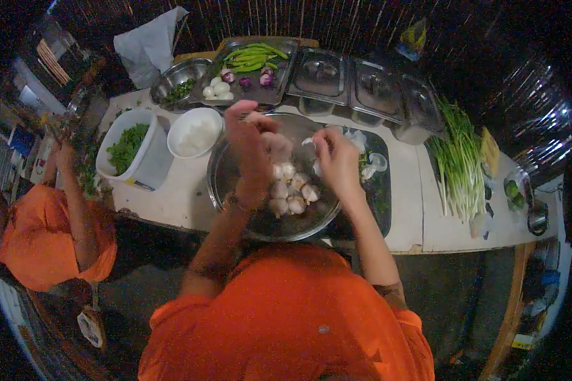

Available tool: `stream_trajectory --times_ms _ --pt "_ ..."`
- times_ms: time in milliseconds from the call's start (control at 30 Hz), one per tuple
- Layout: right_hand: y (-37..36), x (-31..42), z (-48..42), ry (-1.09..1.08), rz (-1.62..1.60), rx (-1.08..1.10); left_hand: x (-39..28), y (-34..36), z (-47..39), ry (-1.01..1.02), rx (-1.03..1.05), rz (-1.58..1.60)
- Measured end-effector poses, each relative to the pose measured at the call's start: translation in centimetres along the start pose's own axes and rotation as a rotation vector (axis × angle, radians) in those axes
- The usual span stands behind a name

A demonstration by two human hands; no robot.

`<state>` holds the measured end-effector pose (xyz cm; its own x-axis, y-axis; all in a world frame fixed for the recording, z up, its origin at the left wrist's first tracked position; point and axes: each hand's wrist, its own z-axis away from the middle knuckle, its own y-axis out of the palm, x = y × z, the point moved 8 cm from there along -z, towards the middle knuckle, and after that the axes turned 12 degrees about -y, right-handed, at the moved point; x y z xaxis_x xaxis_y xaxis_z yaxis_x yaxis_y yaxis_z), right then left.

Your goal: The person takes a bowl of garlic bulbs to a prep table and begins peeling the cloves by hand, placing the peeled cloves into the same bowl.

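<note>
Garlic bulbs [293, 193] lie heaped in a wide round metal bowl [314, 228] in front of me. My left hand [255, 143] is raised over the bowl's left part with its fingers curved; a pale roundish thing, perhaps a garlic bulb [276, 145], shows against its fingers. My right hand [334, 157] is over the bowl's right side, thumb and fingertips pinched on a small white scrap, perhaps garlic skin [308, 141]. Right of that hand, a dark board [383, 209] bears white peelings [375, 164] and some green pieces.
At left stand a white bowl [195, 132] and a plastic tub of green herbs [128, 147]. Behind are a tray of green chillies [255, 56], onions and eggs, and lidded metal pans [319, 76]. Long greens [460, 166] lie right. A person in orange [52, 238] works at far left.
</note>
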<state>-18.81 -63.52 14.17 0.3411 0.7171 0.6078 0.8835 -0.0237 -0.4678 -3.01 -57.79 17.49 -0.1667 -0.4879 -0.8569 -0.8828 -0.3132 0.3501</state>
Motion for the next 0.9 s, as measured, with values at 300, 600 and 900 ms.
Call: stream_trajectory --times_ms 300,600,900 --pt "-0.5 4.5 -1.4 -0.055 -0.095 -0.073 2.8 0.3 -1.0 -0.091 -0.063 -0.276" --pt "2.3 1.7 0.7 0.135 -0.163 0.081 4.7 -0.8 -1.0 0.165 -0.003 -0.519" --pt "3.3 2.3 0.2 0.114 -0.348 0.040 3.1 -2.0 -1.0 -0.069 -0.184 -0.291"
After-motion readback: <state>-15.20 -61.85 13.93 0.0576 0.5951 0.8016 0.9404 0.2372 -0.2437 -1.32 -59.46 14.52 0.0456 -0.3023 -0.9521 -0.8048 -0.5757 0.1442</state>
